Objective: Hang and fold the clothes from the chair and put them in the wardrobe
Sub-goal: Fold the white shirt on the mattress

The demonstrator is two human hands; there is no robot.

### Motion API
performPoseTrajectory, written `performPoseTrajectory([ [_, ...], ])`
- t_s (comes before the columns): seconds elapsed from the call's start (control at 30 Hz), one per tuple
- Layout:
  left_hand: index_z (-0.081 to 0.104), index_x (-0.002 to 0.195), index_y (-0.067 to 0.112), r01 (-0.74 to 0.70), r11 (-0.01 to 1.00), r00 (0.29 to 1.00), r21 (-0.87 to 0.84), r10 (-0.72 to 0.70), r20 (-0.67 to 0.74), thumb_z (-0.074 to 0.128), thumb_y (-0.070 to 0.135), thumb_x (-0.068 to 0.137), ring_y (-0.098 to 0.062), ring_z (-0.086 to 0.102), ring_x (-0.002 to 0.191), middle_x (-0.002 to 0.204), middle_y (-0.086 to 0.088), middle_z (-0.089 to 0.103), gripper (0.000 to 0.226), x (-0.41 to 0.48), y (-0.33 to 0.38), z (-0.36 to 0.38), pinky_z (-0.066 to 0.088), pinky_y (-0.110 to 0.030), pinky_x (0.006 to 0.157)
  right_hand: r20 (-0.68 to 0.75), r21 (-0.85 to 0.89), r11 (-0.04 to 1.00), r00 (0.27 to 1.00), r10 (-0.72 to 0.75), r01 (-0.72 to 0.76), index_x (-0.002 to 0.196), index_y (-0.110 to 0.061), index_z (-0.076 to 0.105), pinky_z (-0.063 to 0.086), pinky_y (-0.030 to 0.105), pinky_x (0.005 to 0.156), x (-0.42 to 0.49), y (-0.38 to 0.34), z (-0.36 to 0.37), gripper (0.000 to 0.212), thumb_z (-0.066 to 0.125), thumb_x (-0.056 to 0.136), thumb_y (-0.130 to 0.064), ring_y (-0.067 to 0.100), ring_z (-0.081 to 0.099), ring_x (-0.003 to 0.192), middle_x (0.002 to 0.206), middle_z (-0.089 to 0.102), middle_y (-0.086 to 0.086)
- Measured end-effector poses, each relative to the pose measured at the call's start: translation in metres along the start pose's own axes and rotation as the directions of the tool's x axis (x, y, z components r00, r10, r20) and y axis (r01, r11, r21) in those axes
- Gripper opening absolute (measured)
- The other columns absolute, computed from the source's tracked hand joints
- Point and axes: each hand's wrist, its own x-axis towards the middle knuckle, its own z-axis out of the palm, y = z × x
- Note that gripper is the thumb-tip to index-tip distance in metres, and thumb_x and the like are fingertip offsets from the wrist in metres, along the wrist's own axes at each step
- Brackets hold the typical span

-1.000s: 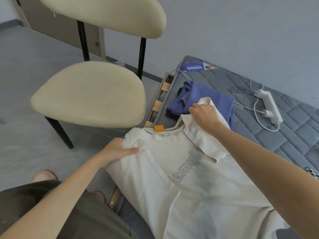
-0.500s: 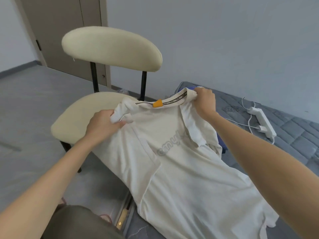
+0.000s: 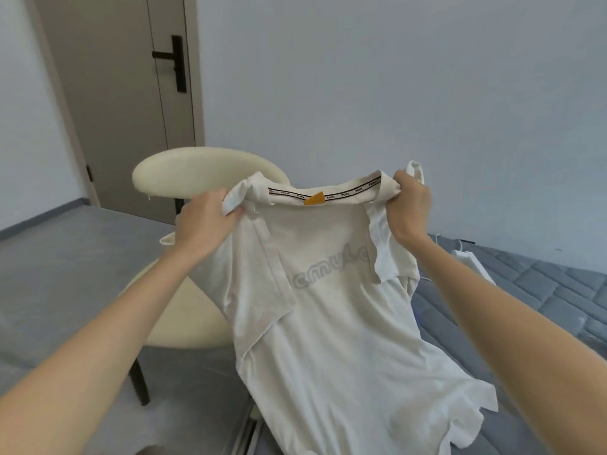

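A white polo shirt (image 3: 331, 326) with faint grey lettering and an orange tab at the collar hangs in front of me, its hem trailing onto the grey mattress (image 3: 538, 290). My left hand (image 3: 205, 224) grips the shirt's left shoulder by the collar. My right hand (image 3: 410, 208) grips the right shoulder at about the same height. The collar band is stretched between both hands. The cream chair (image 3: 184, 178) stands behind the shirt, partly hidden by it.
A grey-brown door (image 3: 124, 93) with a black handle is at the back left. A white power strip (image 3: 473, 261) lies on the mattress at the right. Grey floor (image 3: 65, 251) spreads to the left of the chair.
Both hands have lifted the shirt off the mattress and raised it to chest height, spreading the collar. The blue garment seen earlier on the mattress is now hidden behind the shirt.
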Motion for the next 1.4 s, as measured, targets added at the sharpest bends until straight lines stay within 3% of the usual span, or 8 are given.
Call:
performPoseTrajectory([
  [0.17,0.049,0.104,0.017,-0.186,0.982,0.954,0.041,0.191,-0.231,0.052,0.039,0.095,-0.033,0.054,0.075,0.082,-0.008,0.061,0.024,0.024,0.053,-0.061,0.033,-0.037,0.06,-0.172,-0.129,0.991,0.984,-0.043,0.021,0.106,-0.017,0.061,0.03,0.031,0.06,0.026,-0.035,-0.078,0.038,0.046,0.08,0.006,0.031,0.054,0.071,0.105,0.062,0.008],
  [0.37,0.06,0.083,0.017,-0.261,0.953,0.85,0.152,0.301,-0.432,0.051,0.021,0.097,-0.033,0.05,0.082,0.072,-0.011,0.059,0.017,0.039,0.105,-0.127,0.027,-0.038,0.073,-0.309,-0.084,0.996,0.949,-0.067,0.043,0.107,-0.023,0.07,0.034,0.03,0.065,0.039,-0.083,-0.161,0.042,0.048,0.081,0.0,0.034,0.061,0.092,0.099,0.069,0.01],
  [0.53,0.059,0.085,0.016,-0.26,0.962,0.679,0.079,0.241,-0.693,0.056,0.0,0.088,-0.024,0.042,0.078,0.072,0.0,0.051,0.017,0.026,0.148,-0.18,0.017,-0.028,0.076,-0.581,0.082,0.997,0.813,0.04,0.01,0.096,-0.028,0.068,0.034,0.027,0.067,0.026,-0.127,-0.207,0.027,0.05,0.084,-0.012,0.028,0.061,0.093,0.104,0.069,0.003],
  [0.63,0.056,0.084,0.013,-0.337,0.94,0.685,0.04,0.275,-0.675,0.047,0.001,0.09,-0.023,0.041,0.074,0.077,-0.004,0.054,0.017,0.011,0.159,-0.195,0.026,-0.031,0.078,-0.48,0.006,1.0,0.877,0.002,0.001,0.068,-0.024,0.049,0.027,0.029,0.057,0.014,-0.146,-0.219,0.02,0.048,0.081,-0.008,0.033,0.056,0.079,0.097,0.067,0.013],
  [0.8,0.061,0.099,0.01,-0.393,0.918,0.669,-0.053,0.246,-0.702,0.04,0.014,0.097,-0.037,0.054,0.077,0.097,-0.012,0.06,0.021,-0.004,0.155,-0.215,0.032,-0.037,0.063,-0.508,0.194,0.98,0.858,0.072,0.033,0.103,-0.016,0.066,0.036,0.025,0.063,0.007,-0.161,-0.246,0.03,0.049,0.081,-0.003,0.022,0.06,0.081,0.091,0.069,0.002],
  [0.93,0.065,0.093,0.014,-0.437,0.899,0.61,0.026,0.317,-0.726,0.042,0.022,0.098,-0.036,0.054,0.073,0.087,-0.012,0.062,0.025,-0.009,0.162,-0.232,0.028,-0.034,0.062,-0.516,0.298,0.951,0.852,0.09,0.08,0.102,-0.017,0.065,0.052,0.034,0.072,-0.002,-0.182,-0.27,0.033,0.054,0.075,-0.003,0.019,0.062,0.081,0.086,0.065,-0.007],
  [1.2,0.066,0.083,0.015,-0.449,0.888,0.444,0.102,0.321,-0.836,0.049,0.028,0.094,-0.022,0.033,0.068,0.073,-0.009,0.065,0.025,-0.02,0.205,-0.247,0.019,-0.031,0.07,-0.723,0.17,0.97,0.691,0.002,0.175,0.104,-0.026,0.064,0.034,0.027,0.065,-0.022,-0.217,-0.331,0.028,0.054,0.081,-0.014,0.014,0.053,0.08,0.097,0.067,-0.008],
  [1.4,0.067,0.083,0.015,-0.515,0.825,0.463,0.234,0.498,-0.733,0.063,0.026,0.086,-0.03,0.052,0.072,0.073,-0.006,0.065,0.012,-0.033,0.218,-0.193,0.023,-0.034,0.069,-0.68,-0.031,0.998,0.731,-0.065,0.06,0.103,-0.026,0.065,0.028,0.028,0.063,-0.04,-0.175,-0.324,0.029,0.056,0.08,-0.012,0.018,0.047,0.076,0.096,0.065,-0.005],
])
